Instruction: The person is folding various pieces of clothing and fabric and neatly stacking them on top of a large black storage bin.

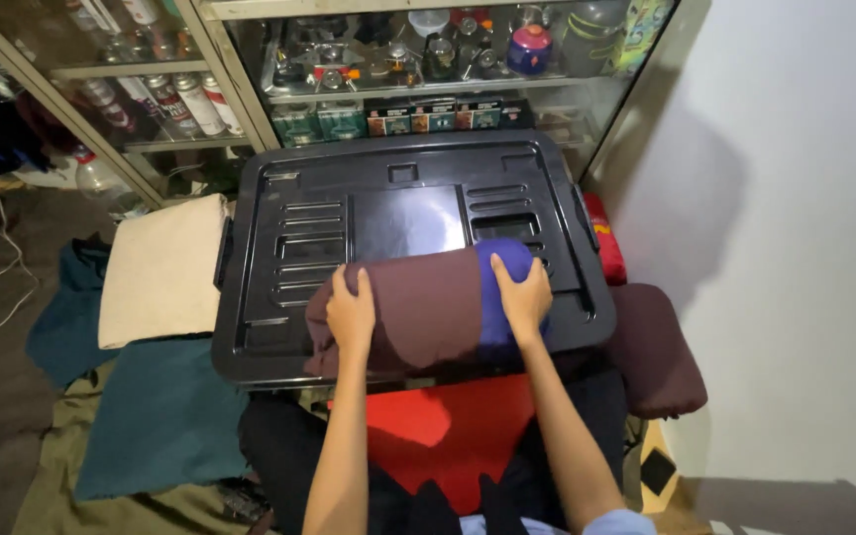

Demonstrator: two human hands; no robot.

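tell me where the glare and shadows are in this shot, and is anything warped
Head view: glare patch on the black lid centre; soft shadow on the white wall at right; cabinet frame lines bow from wide-angle distortion; both hands, left and right, look sharp on the rolled cloth.

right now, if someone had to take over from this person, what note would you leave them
Left hand: flat on the maroon cloth, palm down, fingers spread, no closed grip.
Right hand: pressing on the blue cloth at the right end of the same bundle.
The bundle lies across the near edge of the black plastic lid, which serves as the work surface.
Done: the maroon and blue pieces look folded or rolled together into a compact shape.
Left, as it seems: a cream cloth and a teal cloth lie to the left, another maroon piece to the right, and a red cloth below the lid.
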